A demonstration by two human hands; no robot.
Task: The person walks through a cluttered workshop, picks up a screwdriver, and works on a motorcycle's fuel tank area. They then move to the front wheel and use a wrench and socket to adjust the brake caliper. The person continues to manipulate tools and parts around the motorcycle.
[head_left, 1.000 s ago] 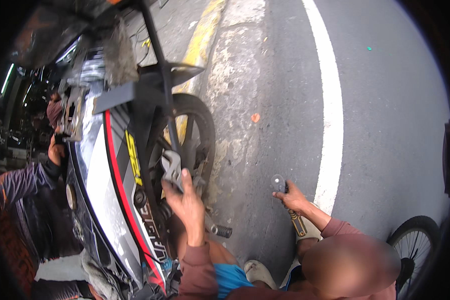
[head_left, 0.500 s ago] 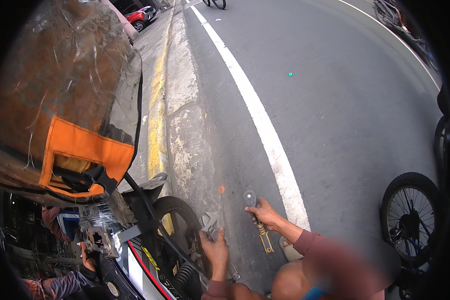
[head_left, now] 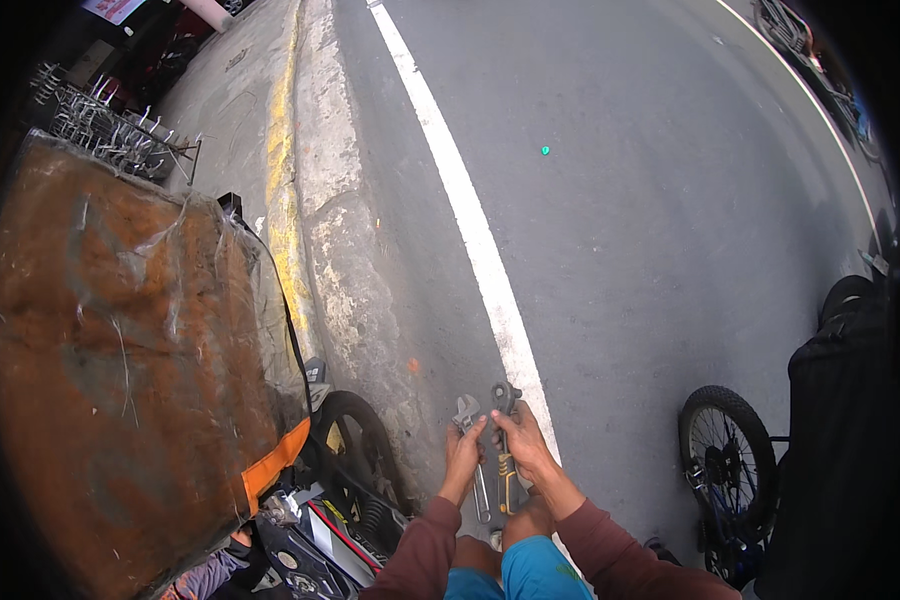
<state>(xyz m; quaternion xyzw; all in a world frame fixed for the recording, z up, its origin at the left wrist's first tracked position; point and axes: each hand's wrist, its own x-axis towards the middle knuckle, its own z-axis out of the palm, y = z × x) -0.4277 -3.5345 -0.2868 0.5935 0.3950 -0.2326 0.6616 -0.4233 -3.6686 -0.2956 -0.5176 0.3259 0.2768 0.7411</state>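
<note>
My left hand (head_left: 459, 458) is closed round an adjustable wrench (head_left: 465, 407), its jaw end up and its handle hanging below the palm. Close beside it, my right hand (head_left: 526, 442) grips a ratchet wrench (head_left: 507, 482) with a yellow and black handle and a round dark head at the top. The two tools stand roughly side by side over the road, above my knees in blue shorts (head_left: 532, 572). My fingers hide the middle of both tools.
At left stands a motorcycle (head_left: 322, 545) with a big worn brown box (head_left: 130, 350), near the yellow-painted curb (head_left: 283, 190). A bicycle wheel (head_left: 730, 440) and something large and black (head_left: 830, 440) are at right. A white line (head_left: 460, 190) runs along the road.
My two hands have come closer together, bringing the adjustable wrench beside the ratchet. The view has shifted, so more of the brown box and the bicycle shows.
</note>
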